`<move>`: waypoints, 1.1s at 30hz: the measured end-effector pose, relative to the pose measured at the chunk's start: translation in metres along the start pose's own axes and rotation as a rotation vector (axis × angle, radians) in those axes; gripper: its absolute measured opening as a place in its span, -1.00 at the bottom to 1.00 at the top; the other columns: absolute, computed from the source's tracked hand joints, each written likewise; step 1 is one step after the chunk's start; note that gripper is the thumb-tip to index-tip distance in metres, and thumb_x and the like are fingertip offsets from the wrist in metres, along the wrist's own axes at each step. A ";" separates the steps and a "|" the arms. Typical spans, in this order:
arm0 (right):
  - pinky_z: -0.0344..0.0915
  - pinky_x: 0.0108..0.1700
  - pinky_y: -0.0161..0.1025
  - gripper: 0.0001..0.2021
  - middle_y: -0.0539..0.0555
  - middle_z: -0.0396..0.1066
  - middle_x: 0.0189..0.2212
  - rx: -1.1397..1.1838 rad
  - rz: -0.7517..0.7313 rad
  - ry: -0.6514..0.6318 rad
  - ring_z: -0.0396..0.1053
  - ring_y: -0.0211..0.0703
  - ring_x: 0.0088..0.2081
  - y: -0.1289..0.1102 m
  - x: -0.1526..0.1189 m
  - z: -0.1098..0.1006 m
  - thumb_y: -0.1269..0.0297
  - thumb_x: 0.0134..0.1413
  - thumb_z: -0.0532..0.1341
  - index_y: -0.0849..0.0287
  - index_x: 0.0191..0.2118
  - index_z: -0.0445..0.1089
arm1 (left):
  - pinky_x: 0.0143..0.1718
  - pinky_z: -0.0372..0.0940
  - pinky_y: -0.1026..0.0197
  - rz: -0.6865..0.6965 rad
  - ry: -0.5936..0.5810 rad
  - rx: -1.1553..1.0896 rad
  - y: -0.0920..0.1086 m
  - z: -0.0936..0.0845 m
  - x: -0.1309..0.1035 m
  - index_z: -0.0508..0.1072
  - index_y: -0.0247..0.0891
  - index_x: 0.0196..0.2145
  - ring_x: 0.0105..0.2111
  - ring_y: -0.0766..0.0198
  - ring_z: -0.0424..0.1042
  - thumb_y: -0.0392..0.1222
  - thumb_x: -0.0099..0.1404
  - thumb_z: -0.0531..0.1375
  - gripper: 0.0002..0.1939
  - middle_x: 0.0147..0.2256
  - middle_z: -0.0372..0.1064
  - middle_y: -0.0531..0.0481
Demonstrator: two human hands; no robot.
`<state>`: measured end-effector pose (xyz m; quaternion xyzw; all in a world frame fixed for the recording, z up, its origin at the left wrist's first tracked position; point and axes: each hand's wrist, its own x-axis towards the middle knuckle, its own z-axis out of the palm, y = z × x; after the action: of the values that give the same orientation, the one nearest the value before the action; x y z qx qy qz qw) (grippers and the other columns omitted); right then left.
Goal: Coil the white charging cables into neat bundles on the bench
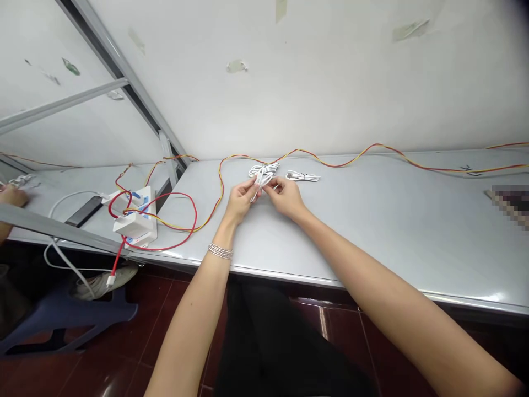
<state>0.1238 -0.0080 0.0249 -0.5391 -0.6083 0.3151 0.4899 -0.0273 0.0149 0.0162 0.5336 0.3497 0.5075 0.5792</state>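
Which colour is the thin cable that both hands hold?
White; the thin cable shows best in the head view.

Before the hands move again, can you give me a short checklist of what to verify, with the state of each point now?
1. Left hand grips the white cable: ok.
2. Right hand also holds the same cable: ok.
3. Cable is lifted off the table: cannot tell, the hands hide its underside.
4. Tied bundle lies apart from the hands, to the right: ok.
5. Red-yellow wire is clear of the hands: not ok, it loops close beside the left hand.
6. Power strips are away from the hands, far left: ok.
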 end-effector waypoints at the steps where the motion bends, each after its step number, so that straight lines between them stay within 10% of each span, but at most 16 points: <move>1: 0.24 -0.32 -0.26 -0.87 0.07 0.55 -0.35 0.003 0.004 -0.004 0.30 -0.25 -0.48 0.000 -0.001 0.000 0.26 0.12 0.24 0.21 -0.35 0.46 | -0.50 0.01 0.29 0.008 0.028 0.033 0.000 0.000 0.000 0.58 -0.35 -0.22 -0.54 0.43 0.15 0.01 0.12 0.44 -0.61 -0.52 0.32 0.07; 6: 0.22 -0.34 -0.26 -0.86 0.07 0.54 -0.35 -0.002 0.002 -0.029 0.28 -0.26 -0.49 -0.002 -0.003 0.001 0.25 0.13 0.24 0.21 -0.37 0.45 | -0.52 -0.01 0.29 0.095 0.061 0.114 -0.001 0.000 0.001 0.51 -0.34 -0.52 -0.57 0.44 0.10 0.00 0.19 0.39 -0.66 -0.56 0.28 0.05; 21: 0.18 -0.60 -0.35 -0.75 0.12 0.53 -0.19 0.274 0.182 -0.139 0.34 -0.31 -0.54 -0.003 -0.006 0.004 0.17 0.16 0.29 0.20 -0.12 0.41 | -0.53 -0.06 0.30 0.061 0.077 0.120 -0.001 0.001 0.001 0.64 -0.34 -0.33 -0.59 0.45 0.04 0.00 0.14 0.42 -0.69 -0.62 0.18 0.12; 33: 0.17 -0.65 -0.36 -0.83 0.04 0.52 -0.40 0.277 0.228 -0.069 0.27 -0.33 -0.62 0.000 -0.002 0.003 0.21 0.15 0.33 0.16 -0.32 0.36 | -0.55 -0.06 0.29 -0.050 -0.062 0.076 0.003 0.001 -0.003 0.60 -0.34 -0.36 -0.60 0.43 0.09 0.15 0.07 0.44 -0.56 -0.61 0.22 0.09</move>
<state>0.1213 -0.0095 0.0231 -0.5209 -0.5102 0.4677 0.4996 -0.0279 0.0119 0.0192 0.5618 0.3640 0.4624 0.5815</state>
